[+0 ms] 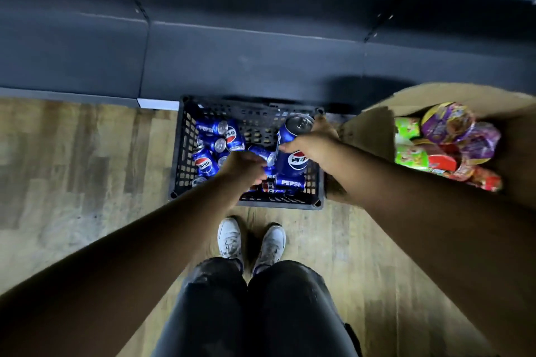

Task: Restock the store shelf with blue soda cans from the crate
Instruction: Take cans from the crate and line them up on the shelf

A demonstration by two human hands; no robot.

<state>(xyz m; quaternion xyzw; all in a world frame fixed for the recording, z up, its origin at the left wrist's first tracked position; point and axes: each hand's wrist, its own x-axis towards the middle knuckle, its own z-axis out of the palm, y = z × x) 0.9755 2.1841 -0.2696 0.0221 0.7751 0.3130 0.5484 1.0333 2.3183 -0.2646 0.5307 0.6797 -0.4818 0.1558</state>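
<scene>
The right hand's grip is clamped round an upright blue aluminium soda can; the left hand is curled onto another can (contact unclear) in the black plastic crate. Each should be lifted clear before the dark shelf beyond is reached.

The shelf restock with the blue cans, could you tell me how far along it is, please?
Nothing looks done yet: the dark shelf shows no cans. In hand: the right hand grips a blue can above the black crate, and the left hand reaches for another. Left: many cans remain in the crate.
</scene>
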